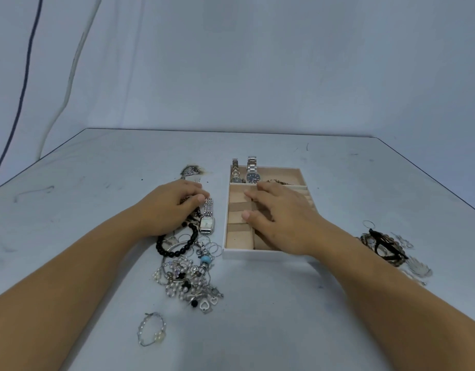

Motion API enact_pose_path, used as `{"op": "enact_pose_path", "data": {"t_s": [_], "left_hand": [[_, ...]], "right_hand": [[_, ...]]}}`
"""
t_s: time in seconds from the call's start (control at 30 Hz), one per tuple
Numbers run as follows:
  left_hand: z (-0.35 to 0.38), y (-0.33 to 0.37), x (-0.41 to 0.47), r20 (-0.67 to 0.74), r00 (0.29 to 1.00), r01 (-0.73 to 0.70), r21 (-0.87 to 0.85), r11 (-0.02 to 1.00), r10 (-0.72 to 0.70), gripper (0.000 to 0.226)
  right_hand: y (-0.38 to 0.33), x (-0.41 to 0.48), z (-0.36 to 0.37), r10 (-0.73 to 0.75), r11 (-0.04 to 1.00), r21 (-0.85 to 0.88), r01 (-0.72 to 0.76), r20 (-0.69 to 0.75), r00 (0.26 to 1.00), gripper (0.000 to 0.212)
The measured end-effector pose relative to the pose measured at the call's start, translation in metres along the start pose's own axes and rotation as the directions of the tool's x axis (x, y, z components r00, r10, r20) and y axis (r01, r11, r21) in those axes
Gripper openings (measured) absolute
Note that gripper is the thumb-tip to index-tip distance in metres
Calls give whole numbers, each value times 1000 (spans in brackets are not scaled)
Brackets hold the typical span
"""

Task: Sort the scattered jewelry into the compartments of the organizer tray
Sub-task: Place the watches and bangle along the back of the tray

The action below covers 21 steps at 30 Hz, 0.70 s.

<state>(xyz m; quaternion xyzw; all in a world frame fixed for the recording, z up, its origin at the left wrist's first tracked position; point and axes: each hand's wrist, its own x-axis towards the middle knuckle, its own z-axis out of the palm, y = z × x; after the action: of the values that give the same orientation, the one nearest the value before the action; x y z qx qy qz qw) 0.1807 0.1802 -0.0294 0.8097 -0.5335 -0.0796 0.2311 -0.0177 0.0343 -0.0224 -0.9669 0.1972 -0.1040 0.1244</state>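
Left of centre on a pale table (97,170), a heap of jewelry (189,279) lies scattered; the left hand (169,207) rests on its far end beside a square watch (207,220), fingers (201,197) bent, and whether they pinch anything cannot be told. Just right, the tray (247,254) holds two watches (253,177) in its top compartment, the right hand (282,218) spread flat and open above its middle. More jewelry (386,247) lies far right.

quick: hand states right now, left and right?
Left hand: fingers curled onto the jewelry pile; cannot tell if it grips anything.
Right hand: open, fingers spread over the organizer tray, holding nothing.
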Motion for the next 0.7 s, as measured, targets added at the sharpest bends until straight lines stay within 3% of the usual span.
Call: {"op": "enact_pose_path", "data": {"t_s": [0.1, 0.37, 0.7], "left_hand": [[-1, 4, 2, -28, 999, 31, -12, 999, -31, 31], [4, 11, 4, -113, 990, 70, -124, 990, -84, 18], [-6, 26, -5, -265, 964, -61, -203, 977, 5, 5]], "right_hand": [[1, 1, 1, -1, 1000, -1, 1, -15, 1000, 66], [2, 0, 1, 0, 1000, 1, 0, -15, 1000, 56], [0, -2, -1, -4, 999, 34, 5, -28, 1000, 54]]}}
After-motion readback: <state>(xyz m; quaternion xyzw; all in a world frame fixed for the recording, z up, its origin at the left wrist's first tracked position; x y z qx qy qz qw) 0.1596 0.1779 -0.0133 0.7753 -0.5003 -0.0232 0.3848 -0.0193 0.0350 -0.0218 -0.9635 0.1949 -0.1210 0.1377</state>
